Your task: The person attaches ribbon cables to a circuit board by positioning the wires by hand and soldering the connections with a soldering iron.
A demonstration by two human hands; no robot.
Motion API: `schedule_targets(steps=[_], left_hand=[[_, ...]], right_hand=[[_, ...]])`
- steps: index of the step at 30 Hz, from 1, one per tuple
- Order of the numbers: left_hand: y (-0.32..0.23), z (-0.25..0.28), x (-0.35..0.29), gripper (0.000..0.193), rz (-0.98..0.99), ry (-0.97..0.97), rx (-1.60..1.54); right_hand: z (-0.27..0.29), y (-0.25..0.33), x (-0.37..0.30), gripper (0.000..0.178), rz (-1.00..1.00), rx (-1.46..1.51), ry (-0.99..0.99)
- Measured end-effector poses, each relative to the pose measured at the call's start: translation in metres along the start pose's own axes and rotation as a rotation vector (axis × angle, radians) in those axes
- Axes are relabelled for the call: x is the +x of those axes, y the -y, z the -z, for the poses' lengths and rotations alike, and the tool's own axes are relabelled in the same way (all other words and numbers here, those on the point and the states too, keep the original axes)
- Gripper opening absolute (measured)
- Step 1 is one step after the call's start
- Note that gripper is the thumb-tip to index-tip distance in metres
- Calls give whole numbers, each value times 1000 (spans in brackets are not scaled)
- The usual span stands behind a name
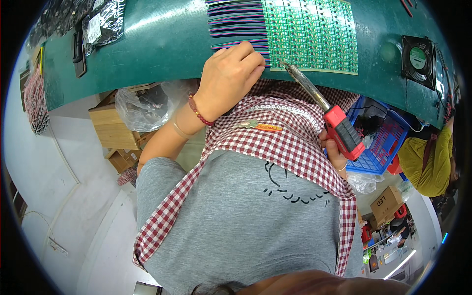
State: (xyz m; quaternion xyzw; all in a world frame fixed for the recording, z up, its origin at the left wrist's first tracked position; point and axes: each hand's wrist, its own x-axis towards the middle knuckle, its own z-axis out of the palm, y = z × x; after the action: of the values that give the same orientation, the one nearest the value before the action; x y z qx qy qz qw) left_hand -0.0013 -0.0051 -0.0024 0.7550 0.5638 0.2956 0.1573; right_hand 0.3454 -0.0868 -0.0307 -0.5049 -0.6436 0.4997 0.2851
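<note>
Left of the circuit board [309, 37], our left hand [230, 73] bends over wires [237, 20], grip hidden; our right hand [334, 153] grasps the soldering iron [339, 125], slanting up-left toward them.

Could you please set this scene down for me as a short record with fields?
Left hand: at the wires, beside the green board sheet; grip unclear
Right hand: holding the red and black soldering iron
Iron tip: near the sheet's lower-left corner; contact unclear
Wires: in rows left of the sheet
Surface: green table
Right side: black square fan on the table, blue basket by its edge
</note>
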Motion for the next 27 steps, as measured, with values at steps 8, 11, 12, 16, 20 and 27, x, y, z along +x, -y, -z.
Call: schedule_targets(steps=[8,11,12,16,20,27], left_hand=[[0,3,6,10,-8,-10,99],[-1,2,8,12,36,31,122],[-1,2,9,12,61,66,124],[-5,-2,9,12,48,67,182],[-7,-3,7,14,41,97,262],[-2,0,12,11,36,106,91]], right_hand=[[-2,13,16,38,-25,85,-48],[-6,17,22,29,-14,119,-91],[-7,19,23,29,-45,188,-86],[-10,24,26,29,-45,129,-86],[-11,25,29,29,-38,103,-84],[-11,24,30,28,-34,143,-64]])
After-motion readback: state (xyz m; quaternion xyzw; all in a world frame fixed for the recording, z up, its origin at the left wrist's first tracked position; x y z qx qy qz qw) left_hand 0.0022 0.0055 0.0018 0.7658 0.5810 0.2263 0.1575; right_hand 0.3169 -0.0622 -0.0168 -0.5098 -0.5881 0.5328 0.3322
